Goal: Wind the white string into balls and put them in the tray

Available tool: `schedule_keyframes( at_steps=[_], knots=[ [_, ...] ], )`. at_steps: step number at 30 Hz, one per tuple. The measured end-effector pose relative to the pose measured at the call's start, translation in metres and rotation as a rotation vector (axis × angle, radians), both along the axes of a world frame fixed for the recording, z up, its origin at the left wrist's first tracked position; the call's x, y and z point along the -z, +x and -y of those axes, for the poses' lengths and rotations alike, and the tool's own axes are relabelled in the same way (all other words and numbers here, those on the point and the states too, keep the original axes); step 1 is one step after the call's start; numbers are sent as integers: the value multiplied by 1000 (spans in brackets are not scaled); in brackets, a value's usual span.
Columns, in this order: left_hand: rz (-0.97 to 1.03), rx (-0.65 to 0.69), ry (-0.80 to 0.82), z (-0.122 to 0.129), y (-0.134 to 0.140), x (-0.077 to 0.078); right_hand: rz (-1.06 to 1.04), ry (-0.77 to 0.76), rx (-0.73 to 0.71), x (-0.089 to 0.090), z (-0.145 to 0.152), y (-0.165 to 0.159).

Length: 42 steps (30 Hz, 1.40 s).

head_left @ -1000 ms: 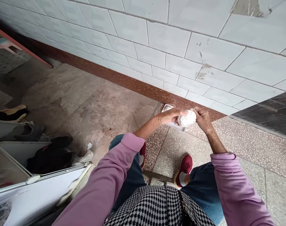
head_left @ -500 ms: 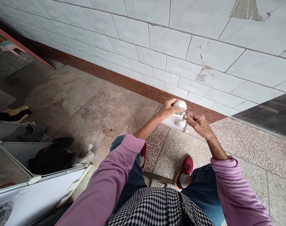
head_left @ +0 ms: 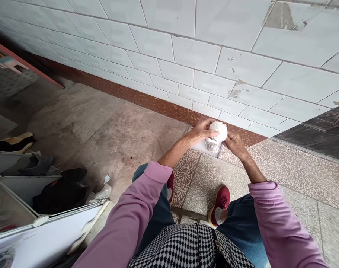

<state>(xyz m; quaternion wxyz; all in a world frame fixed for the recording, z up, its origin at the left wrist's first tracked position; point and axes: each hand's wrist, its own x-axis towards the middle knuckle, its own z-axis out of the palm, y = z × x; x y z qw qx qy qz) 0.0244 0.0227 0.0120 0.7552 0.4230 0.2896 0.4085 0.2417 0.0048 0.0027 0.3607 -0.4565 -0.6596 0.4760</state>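
Pale rectangular tiles cover the wall [head_left: 155,41], their thin grey joints slanting across the upper half of the view, and at upper right some are chipped, with a bare patch [head_left: 281,16] of dull grey-brown. Along its foot runs a reddish-brown skirting [head_left: 124,93] with fine light veining, which ends near a dark panel [head_left: 328,128] on the far right. Below, the floor changes character: brownish, stained slabs [head_left: 102,123] spread to the left, while speckled terrazzo [head_left: 208,175] lies beneath the person and off to the right. At lower left stands a white-sided rack [head_left: 63,225] with dark items among its compartments, a black-and-yellow shoe [head_left: 15,143] beyond it, and crumpled clear plastic [head_left: 101,193] at its edge beside a small white scrap [head_left: 106,178]. Further back, a red bar [head_left: 32,63] slopes through the dim corner. Near the skirting, a shallow pale tray [head_left: 200,148] rests on the terrazzo with a ball of thread [head_left: 213,148] in it. Above this tray is a larger white ball [head_left: 219,131], ridged and yarn-like, gripped on its left side by the left hand [head_left: 201,132], thumb across the front. Bent fingers of the right hand [head_left: 234,144] meet its lower right edge; whether they pinch a strand, I cannot tell. Both hands work well forward of the red shoes [head_left: 221,199].
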Motion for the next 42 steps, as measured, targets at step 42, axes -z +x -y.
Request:
schedule_keyframes(
  at_steps=[42],
  knots=[
    [28, -272, -35, -21, -8, 15, 106, 48, -255, -1, 17, -20]
  ],
)
